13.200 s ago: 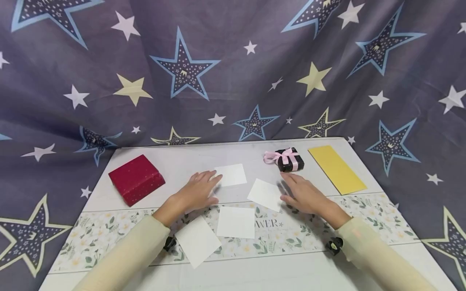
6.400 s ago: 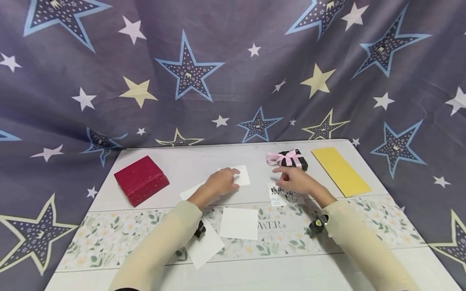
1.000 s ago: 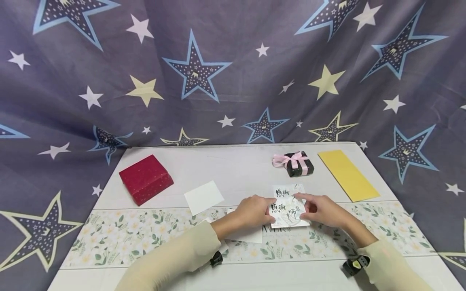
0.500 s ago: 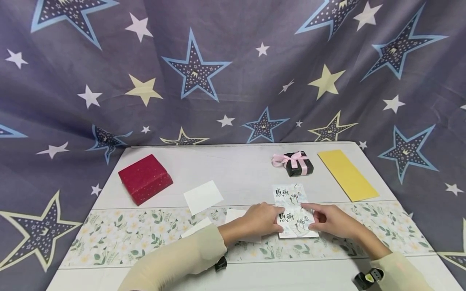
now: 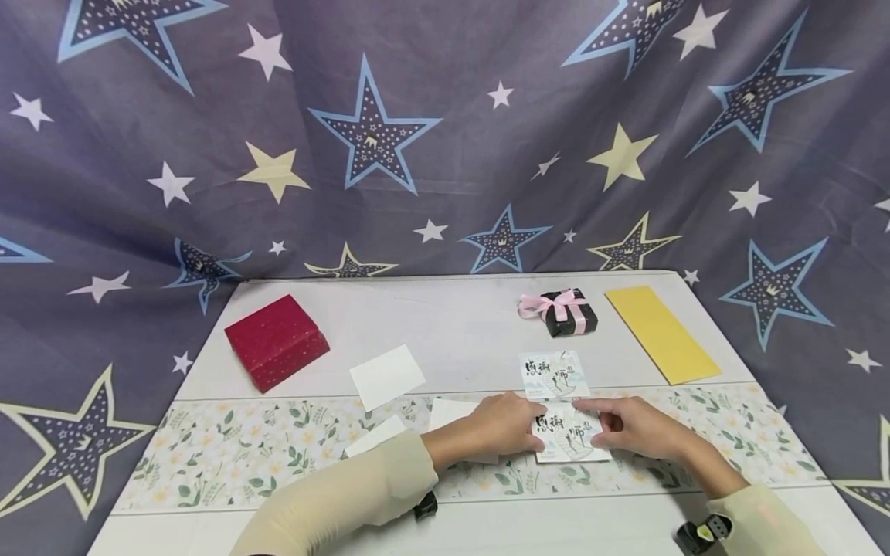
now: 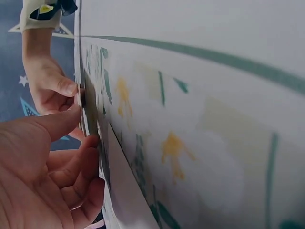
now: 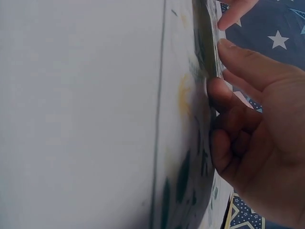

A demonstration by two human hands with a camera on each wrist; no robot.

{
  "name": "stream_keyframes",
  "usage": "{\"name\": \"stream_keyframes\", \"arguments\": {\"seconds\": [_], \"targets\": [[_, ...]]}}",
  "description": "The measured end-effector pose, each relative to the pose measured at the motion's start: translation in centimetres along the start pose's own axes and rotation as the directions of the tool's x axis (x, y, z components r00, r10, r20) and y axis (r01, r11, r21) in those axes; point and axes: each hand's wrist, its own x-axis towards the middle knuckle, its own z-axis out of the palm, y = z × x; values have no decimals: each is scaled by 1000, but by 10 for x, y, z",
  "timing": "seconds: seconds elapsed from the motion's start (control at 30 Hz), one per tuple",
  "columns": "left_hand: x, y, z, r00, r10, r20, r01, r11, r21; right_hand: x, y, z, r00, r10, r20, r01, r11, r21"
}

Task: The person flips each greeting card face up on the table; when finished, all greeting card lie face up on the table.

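A printed card (image 5: 568, 436) with black brush characters is held between both hands, lying nearly flat over the floral band. My left hand (image 5: 502, 426) pinches its left edge, and my right hand (image 5: 641, 426) pinches the right edge. In the left wrist view the left hand (image 6: 43, 167) has its thumb and fingers at the card's thin edge. The right wrist view has the right hand (image 7: 267, 114) with thumb above and curled fingers below. Just behind lies a matching printed card (image 5: 553, 372), face up on the table.
Blank white cards lie left of the hands: one card (image 5: 388, 377) fully visible, another card (image 5: 375, 435) and a third card (image 5: 448, 411) partly under the left arm. Farther back are a red box (image 5: 274, 344), a black gift box with pink ribbon (image 5: 570, 313) and a yellow envelope-like sheet (image 5: 660, 332).
Blank cards have been shifted left, and two cards now show printed faces. Over the last second both hands drew the held card toward the body, off the card behind it.
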Motion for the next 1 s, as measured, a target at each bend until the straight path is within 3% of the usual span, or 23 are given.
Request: {"name": "stream_keyframes", "arguments": {"seconds": [0.27, 0.63, 1.0], "targets": [[4, 3, -2, 999, 28, 17, -28, 1000, -6, 0, -2, -7, 998, 38, 40, -39, 999, 21], [7, 6, -2, 998, -9, 68, 10, 1000, -13, 4, -3, -8, 990, 130, 63, -127, 991, -36], [8, 8, 2, 994, -47, 97, 47, 999, 7, 4, 2, -6, 992, 118, 43, -117, 993, -34]]}}
